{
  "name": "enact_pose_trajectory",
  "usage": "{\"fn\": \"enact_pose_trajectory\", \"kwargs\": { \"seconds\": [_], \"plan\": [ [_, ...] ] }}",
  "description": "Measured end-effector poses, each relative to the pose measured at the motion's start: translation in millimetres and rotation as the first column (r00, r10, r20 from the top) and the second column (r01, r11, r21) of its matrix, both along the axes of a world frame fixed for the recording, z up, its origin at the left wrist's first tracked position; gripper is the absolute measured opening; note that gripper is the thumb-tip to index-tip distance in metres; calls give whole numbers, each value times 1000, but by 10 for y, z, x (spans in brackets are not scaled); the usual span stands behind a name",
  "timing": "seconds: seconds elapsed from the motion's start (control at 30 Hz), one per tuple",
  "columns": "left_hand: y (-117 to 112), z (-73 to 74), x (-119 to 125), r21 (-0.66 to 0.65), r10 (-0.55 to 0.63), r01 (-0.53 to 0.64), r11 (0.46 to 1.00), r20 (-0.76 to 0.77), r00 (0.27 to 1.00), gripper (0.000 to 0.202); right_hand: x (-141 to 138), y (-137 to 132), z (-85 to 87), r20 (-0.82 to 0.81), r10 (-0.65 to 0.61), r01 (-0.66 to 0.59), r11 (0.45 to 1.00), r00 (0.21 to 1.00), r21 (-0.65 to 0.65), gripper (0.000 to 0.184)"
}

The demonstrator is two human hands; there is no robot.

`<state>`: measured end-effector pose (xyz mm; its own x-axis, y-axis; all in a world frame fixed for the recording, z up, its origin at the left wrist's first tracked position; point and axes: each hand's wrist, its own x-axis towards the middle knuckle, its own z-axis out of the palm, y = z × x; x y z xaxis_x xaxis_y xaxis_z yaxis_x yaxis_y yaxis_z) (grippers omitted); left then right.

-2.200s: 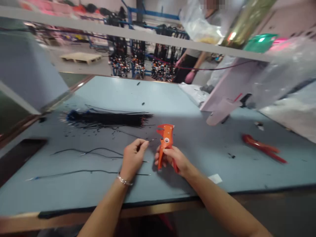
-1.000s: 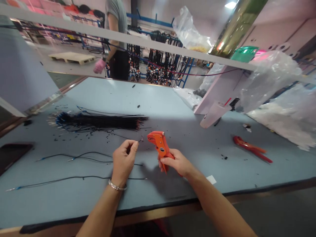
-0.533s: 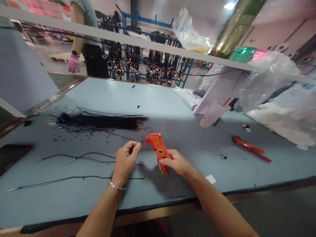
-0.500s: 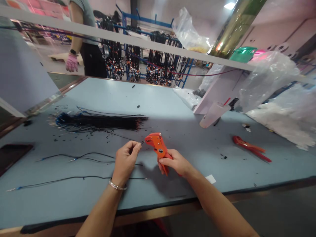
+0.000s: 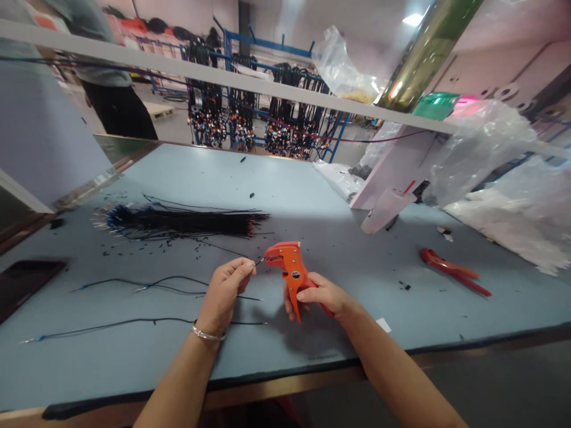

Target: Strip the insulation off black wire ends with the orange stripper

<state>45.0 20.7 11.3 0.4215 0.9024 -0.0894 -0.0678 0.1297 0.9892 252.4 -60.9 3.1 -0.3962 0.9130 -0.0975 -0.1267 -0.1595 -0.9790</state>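
Wire tip at the stripper's mouth, both hands busy.
Left hand [image 5: 224,292] pinches a thin black wire [image 5: 259,260], axis left-right, tip touching or just short of the orange stripper [image 5: 289,267] head. Right hand [image 5: 319,295] is clenched on its handles. Wire bundle [image 5: 187,221] lies beyond, red tool [image 5: 450,270] well right, and the tabletop [image 5: 289,190] edge is near the wrists.
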Motion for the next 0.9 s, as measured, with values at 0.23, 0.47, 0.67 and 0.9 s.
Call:
{"fn": "enact_pose_trajectory", "kwargs": {
  "seconds": [0.23,0.47,0.67,0.9],
  "plan": [
    [30,-24,-15,-111,-56,64,992,74,996,32,-2,4,-17,-17,22,-22,1000,1000,4,27],
    [21,-30,-26,-77,-92,94,993,31,995,33,-15,-14,-19,4,30,-30,1000,1000,-1,28],
    [46,-57,-21,-28,-72,71,997,-12,997,32,-29,-23,16,34,-29,30,999,999,-31,28],
    [22,11,-9,233,108,-59,971,-206,972,31,-61,3,-5,67,-191,197,975,979,-106,32]
  ]
}}
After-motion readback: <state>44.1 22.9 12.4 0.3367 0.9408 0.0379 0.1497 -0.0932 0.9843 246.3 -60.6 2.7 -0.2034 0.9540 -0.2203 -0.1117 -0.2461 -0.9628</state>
